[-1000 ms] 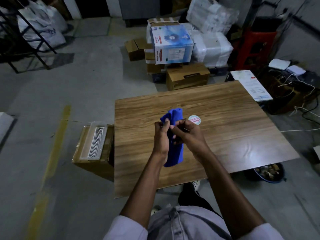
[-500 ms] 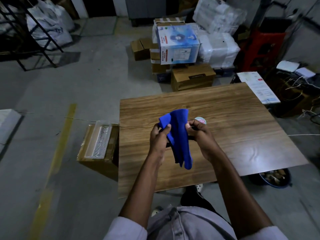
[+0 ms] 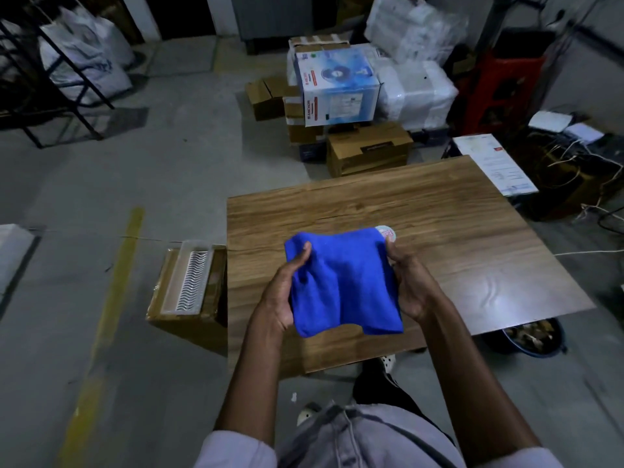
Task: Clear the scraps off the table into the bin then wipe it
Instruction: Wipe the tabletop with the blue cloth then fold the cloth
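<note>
Left hand (image 3: 280,298) and right hand (image 3: 410,282) each grip a side edge of the blue cloth (image 3: 344,282), thumbs on top, cloth spread between them above the middle of the wooden counter (image 3: 456,204). Small round disc (image 3: 389,232) on the counter just beyond the right thumb, partly hidden by the cloth. Bin (image 3: 530,337) with scraps on the floor under the counter's near right corner, half covered by its edge. Cardboard box (image 3: 182,327) with clear tray (image 3: 189,280) just left of the counter. Fan box (image 3: 337,86) and cartons far, printed sheet (image 3: 496,163) far right
</note>
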